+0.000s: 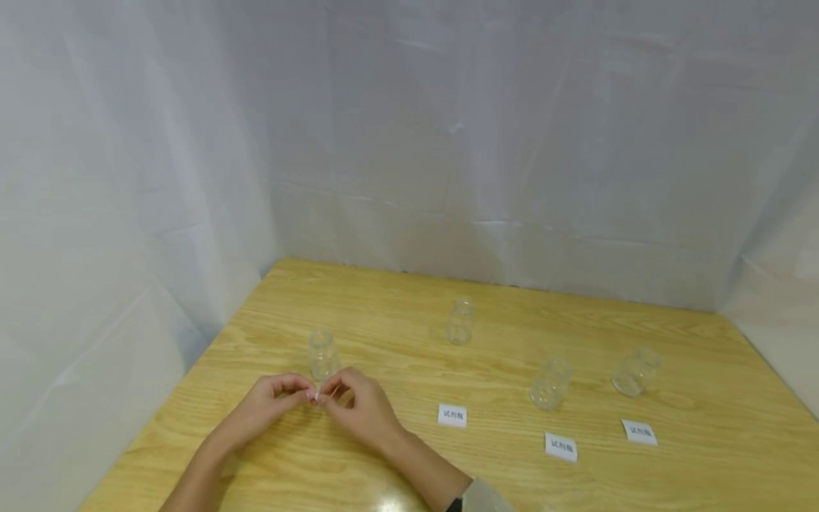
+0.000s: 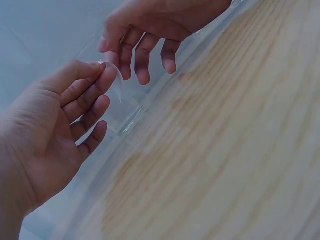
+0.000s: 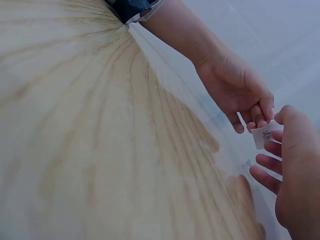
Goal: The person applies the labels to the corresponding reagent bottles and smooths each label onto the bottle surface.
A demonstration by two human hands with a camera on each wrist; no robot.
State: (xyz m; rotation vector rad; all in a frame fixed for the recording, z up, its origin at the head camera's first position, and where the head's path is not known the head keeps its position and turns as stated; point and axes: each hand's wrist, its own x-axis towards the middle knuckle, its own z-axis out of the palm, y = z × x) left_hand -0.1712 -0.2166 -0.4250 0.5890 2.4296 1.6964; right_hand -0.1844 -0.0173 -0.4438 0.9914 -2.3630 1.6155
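A small white label (image 3: 261, 136) with dark print is between my two hands, above the left side of the table. My left hand (image 1: 267, 407) pinches it between thumb and forefinger, the other fingers loosely bent. From the other side my right hand (image 1: 366, 411) pinches its edge with thumb and forefinger. In the left wrist view the label appears as a thin curved strip, mostly edge-on. Just beyond the fingertips stands a clear glass bottle (image 1: 323, 354), its lower part close behind the right hand in the head view.
More clear glass bottles stand on the wooden table (image 1: 358, 291): one at the back middle (image 1: 460, 322), two to the right (image 1: 550, 384). In front of them lie three white printed labels (image 1: 452, 415). White sheeting (image 1: 448, 142) hangs behind and at both sides.
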